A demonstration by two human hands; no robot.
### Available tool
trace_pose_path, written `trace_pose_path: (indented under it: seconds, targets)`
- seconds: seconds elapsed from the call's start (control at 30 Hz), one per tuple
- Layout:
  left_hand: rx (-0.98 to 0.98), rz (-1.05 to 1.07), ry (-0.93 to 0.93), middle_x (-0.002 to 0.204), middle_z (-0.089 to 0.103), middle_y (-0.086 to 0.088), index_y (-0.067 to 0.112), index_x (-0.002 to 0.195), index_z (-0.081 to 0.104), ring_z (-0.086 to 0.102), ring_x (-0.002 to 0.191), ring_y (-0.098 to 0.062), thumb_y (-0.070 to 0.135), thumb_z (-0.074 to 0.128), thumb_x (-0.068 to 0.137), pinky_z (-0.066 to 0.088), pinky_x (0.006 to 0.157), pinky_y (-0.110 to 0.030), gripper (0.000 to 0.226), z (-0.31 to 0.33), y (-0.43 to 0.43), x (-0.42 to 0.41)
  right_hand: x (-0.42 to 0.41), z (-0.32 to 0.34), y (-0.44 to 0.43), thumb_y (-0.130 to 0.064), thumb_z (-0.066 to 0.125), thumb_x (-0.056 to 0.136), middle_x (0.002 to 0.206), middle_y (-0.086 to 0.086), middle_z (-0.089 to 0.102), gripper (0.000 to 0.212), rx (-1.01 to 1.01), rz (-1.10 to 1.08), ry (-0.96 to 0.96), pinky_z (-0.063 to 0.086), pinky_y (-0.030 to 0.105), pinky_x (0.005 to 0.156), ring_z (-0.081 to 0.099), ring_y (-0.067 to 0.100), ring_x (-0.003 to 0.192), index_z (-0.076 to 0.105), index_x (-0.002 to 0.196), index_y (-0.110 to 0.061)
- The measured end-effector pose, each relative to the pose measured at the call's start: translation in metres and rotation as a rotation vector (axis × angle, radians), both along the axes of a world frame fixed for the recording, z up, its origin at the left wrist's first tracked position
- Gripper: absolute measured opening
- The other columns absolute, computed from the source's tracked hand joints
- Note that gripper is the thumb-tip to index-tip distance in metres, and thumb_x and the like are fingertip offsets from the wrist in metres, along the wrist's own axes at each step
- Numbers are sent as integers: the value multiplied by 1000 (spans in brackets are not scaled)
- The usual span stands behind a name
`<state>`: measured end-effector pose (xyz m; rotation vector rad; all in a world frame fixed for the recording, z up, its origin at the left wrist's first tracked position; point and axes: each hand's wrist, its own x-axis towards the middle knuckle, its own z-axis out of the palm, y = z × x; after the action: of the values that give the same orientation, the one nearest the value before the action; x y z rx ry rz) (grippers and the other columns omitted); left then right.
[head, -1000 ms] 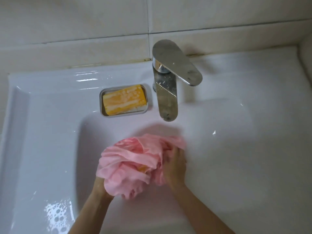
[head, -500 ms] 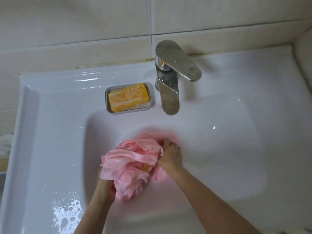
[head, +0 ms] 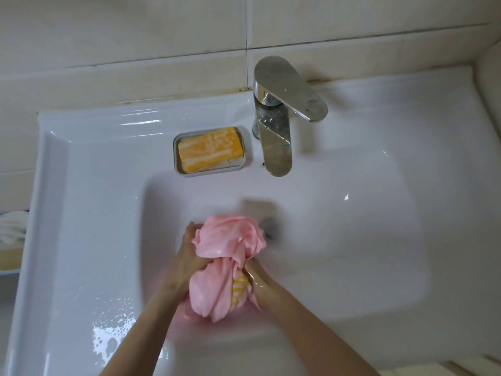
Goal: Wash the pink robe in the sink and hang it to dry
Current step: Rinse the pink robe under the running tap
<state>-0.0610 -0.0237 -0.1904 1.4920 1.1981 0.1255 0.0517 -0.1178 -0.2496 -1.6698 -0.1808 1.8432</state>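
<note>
Down in the basin of the white sink, low and centre on my feed, I've got the pink robe wadded into a wet bundle, and both hands are on it. Left hand sits on the bundle's left flank, fingers curled into the cloth right where it narrows at the middle, a firm squeeze. Right hand comes in from the opposite side and a little lower, fingers wrapped round the lower lobe of fabric (they look wet and shiny from here). Between that hand and the pink cloth I can see a yellow patch with pale stripes; whether it belongs to the robe or is something tucked inside, I cannot tell. The upper lobe billows out above both hands, just beside the dark drain. Up on the back ledge, the chrome faucet reaches its spout over the basin. Close by on its left, a grey soap dish carries an orange soap bar streaked with white. Suds sit on the sink's left ledge, near the left forearm. Beige wall tiles run behind it all.
</note>
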Motion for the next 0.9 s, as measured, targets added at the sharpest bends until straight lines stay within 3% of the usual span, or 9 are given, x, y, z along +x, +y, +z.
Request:
trace_pose_path:
  seconds: [0.1, 0.2, 0.27, 0.33, 0.43, 0.47, 0.6, 0.7, 0.9]
  targets:
    - [-62, -210, 55, 119, 54, 6, 23, 134, 22, 57, 111, -8, 79, 61, 45, 39, 99, -32, 112, -9, 4, 5, -4, 13, -7, -19, 48, 91, 77, 3, 56, 16, -40, -106, -67, 49, 20, 60, 59, 12, 65, 55, 77, -16]
    - [53, -574, 411, 135, 52, -5, 20, 136, 43, 49, 125, -24, 71, 30, 56, 38, 99, -31, 96, -23, 2, 14, -12, 26, -9, -10, 49, 72, 62, 16, 53, 15, -29, -271, -16, 47, 28, 50, 53, 25, 51, 58, 61, -6]
    - [149, -821, 666, 139, 44, -3, 21, 136, 45, 43, 127, -24, 56, 37, 84, 38, 99, -33, 64, -29, -5, 22, -1, 43, -21, -1, 49, 76, 60, 14, 57, 17, -68, -356, 55, 48, 25, 46, 56, 21, 47, 63, 66, -5]
    - [284, -954, 749, 140, 39, 0, 26, 138, 40, 40, 126, -24, 38, 37, 98, 38, 97, -36, 43, -35, -17, 28, 11, 48, -43, -14, 63, 75, 77, 9, 65, 13, -125, -282, -249, 50, 27, 57, 62, 18, 63, 65, 88, -10]
    - [380, -995, 734, 138, 39, 0, 28, 137, 40, 39, 123, -23, 44, 33, 95, 34, 93, -36, 45, -40, -27, 29, 37, 60, -65, -18, 68, 78, 118, 4, 57, 38, -33, -151, -942, 42, 32, 86, 56, 24, 103, 56, 114, -15]
    - [375, -999, 704, 138, 39, 1, 29, 137, 40, 38, 122, -23, 52, 25, 90, 33, 93, -36, 54, -40, -27, 27, 45, 61, -63, -23, 62, 82, 125, 2, 53, 41, 50, -110, -1038, 36, 32, 93, 51, 24, 112, 55, 122, -16]
    - [400, -1011, 622, 139, 38, 3, 32, 138, 38, 37, 122, -22, 60, -6, 52, 32, 94, -37, 101, -35, -30, 24, 64, 24, -29, -21, 47, 93, 137, 7, 43, 42, 79, 315, -948, 35, 31, 100, 45, 25, 124, 49, 135, -18]
    - [393, -1041, 679, 143, 36, 5, 32, 139, 37, 36, 124, -22, 62, -1, 65, 31, 95, -36, 89, -34, -30, 26, 69, -4, -12, -27, 47, 96, 132, 11, 40, 36, -43, 519, -1054, 40, 35, 94, 46, 31, 117, 53, 128, -14]
    - [387, -1044, 716, 143, 36, 3, 30, 140, 36, 37, 123, -23, 55, 16, 86, 31, 93, -36, 63, -34, -31, 24, 73, -8, -1, -27, 48, 95, 126, 12, 42, 34, -24, 520, -1019, 40, 35, 94, 50, 33, 113, 54, 125, -11]
